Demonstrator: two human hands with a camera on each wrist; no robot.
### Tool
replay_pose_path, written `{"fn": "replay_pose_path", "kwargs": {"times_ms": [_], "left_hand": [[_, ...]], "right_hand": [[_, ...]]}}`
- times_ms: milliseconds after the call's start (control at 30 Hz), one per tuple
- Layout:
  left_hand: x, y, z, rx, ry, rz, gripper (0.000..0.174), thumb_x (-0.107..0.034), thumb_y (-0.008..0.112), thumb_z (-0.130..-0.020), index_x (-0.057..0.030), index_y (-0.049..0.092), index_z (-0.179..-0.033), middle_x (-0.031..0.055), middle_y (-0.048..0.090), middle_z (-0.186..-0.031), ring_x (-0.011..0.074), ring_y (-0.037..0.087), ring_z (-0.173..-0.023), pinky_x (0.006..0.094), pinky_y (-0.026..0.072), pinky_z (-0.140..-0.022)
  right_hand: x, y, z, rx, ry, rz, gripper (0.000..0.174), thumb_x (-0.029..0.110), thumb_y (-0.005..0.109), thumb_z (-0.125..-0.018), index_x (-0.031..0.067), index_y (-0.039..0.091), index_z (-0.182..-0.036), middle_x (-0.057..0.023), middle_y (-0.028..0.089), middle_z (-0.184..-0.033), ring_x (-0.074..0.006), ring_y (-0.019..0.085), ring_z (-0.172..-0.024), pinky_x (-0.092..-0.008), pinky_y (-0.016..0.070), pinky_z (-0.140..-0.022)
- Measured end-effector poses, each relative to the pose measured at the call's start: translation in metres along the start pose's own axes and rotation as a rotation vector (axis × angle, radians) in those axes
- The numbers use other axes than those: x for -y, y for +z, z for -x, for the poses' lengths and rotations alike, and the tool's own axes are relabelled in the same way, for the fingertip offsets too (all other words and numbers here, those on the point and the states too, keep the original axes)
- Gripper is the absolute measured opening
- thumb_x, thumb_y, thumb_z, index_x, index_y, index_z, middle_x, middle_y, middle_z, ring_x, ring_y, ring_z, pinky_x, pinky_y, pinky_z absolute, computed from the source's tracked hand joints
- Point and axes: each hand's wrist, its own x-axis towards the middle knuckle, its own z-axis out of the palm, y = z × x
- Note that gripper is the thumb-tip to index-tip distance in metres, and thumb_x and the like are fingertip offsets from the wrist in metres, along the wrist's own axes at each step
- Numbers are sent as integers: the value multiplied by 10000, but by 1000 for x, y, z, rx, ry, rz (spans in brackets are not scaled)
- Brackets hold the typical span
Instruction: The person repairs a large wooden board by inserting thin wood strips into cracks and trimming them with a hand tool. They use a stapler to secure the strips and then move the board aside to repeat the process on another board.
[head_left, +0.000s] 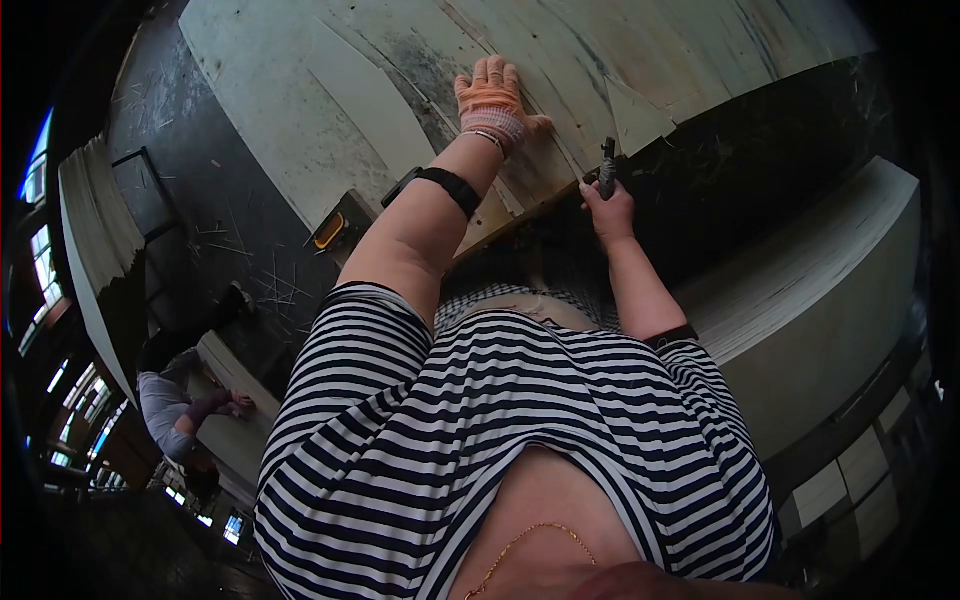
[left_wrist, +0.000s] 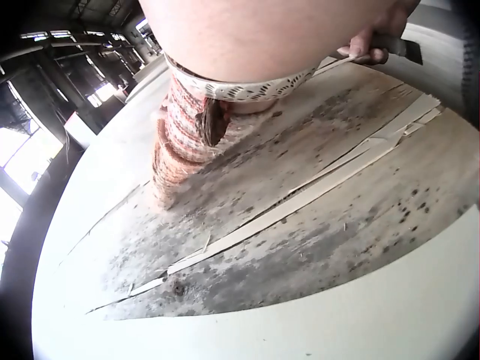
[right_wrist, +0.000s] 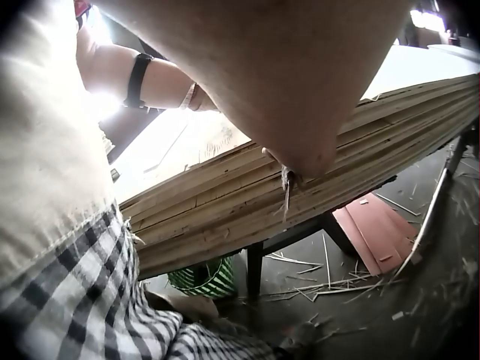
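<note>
My left hand (head_left: pixel 490 100), in an orange knit glove, lies palm down with fingers straight on the top sheet of a wide veneer stack (head_left: pixel 350 85). Dark stains and long splits mark the wood around it; a loose veneer strip (left_wrist: pixel 300 202) runs along one split in the left wrist view. At the near edge of the stack, my bare right hand (head_left: pixel 612 212) grips a short tool (head_left: pixel 607 172) with a grey wrapped handle. The tool's working end is hard to make out. In the right wrist view my forearm hides most of that hand.
A tall veneer stack (head_left: pixel 810 280) stands on the right, another (head_left: pixel 95 240) at the left. A yellow-and-black object (head_left: pixel 330 230) sits by the near left corner. Another person (head_left: pixel 180 410) works at far left. Below are a green basket (right_wrist: pixel 202 277), a pink panel (right_wrist: pixel 375 232) and scattered slivers.
</note>
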Motion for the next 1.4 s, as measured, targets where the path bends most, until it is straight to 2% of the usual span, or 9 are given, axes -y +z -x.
{"fn": "replay_pose_path", "kwargs": {"times_ms": [333, 433, 800, 867, 967, 1033, 1167, 1333, 1400], "left_hand": [[-30, 10, 24, 8, -1, -108, 947, -640, 598, -736, -74, 310, -1438, 97, 219, -1528, 272, 172, -1420, 509, 178, -1104], [-47, 0, 44, 140, 18, -57, 964, -617, 591, -747, -28, 278, -1443, 151, 194, -1526, 310, 145, -1424, 527, 163, -1107], [-67, -5, 55, 244, -73, -39, 1031, -592, 601, -713, -18, 193, -1466, 164, 94, -1551, 318, 76, -1439, 558, 142, -1105], [-69, -9, 54, 259, -78, -42, 1038, -596, 602, -711, -21, 186, -1468, 162, 94, -1552, 316, 74, -1440, 560, 140, -1105], [-72, -18, 56, 301, -105, 10, 1047, -606, 603, -700, -28, 191, -1469, 154, 93, -1554, 314, 74, -1440, 564, 139, -1104], [-72, -20, 56, 293, -113, 24, 1062, -614, 612, -680, -35, 200, -1468, 146, 97, -1555, 308, 74, -1441, 562, 142, -1104], [-64, -10, 57, 246, -87, 10, 1061, -618, 614, -669, -42, 214, -1466, 147, 115, -1551, 305, 85, -1439, 556, 148, -1103], [-53, 0, 61, 117, 2, 57, 1036, -614, 606, -668, -50, 246, -1458, 146, 147, -1543, 292, 103, -1436, 550, 133, -1105], [-53, 2, 60, 117, 4, 57, 1038, -618, 604, -664, -49, 249, -1457, 146, 146, -1544, 290, 101, -1437, 548, 129, -1106]], "right_hand": [[-8, 1, -2, -7, -27, -94, 195, 150, 730, -776, 39, 569, -777, -18, 581, -649, -100, 570, -559, -264, 483, -557], [-6, 1, -1, -12, -33, -72, 188, 150, 731, -779, 47, 573, -778, -3, 574, -657, -90, 556, -563, -255, 468, -557], [3, 4, -3, -11, 9, 16, 170, 153, 721, -767, 53, 583, -767, 9, 554, -642, -84, 523, -551, -249, 441, -542], [2, 6, -10, -74, -146, 203, 126, 118, 689, -745, 37, 593, -758, -28, 572, -611, -98, 560, -550, -284, 463, -533], [32, 8, -19, -81, -124, 318, 83, 84, 676, -729, 55, 599, -733, 4, 558, -635, -90, 537, -554, -255, 437, -526], [58, -6, -11, 36, 85, -151, 49, 54, 646, -732, 48, 617, -770, -9, 590, -661, -105, 568, -596, -260, 458, -554], [51, -13, 7, -37, 111, -393, 113, 27, 661, -779, 12, 602, -875, -55, 631, -775, -145, 614, -636, -262, 500, -625], [13, 16, 3, -65, 190, -339, 158, 47, 688, -788, -1, 587, -899, -64, 633, -777, -162, 638, -656, -274, 516, -620], [4, 23, 3, -135, 162, -167, 168, 72, 702, -779, 18, 588, -890, -47, 624, -760, -140, 619, -630, -263, 504, -594]]}}
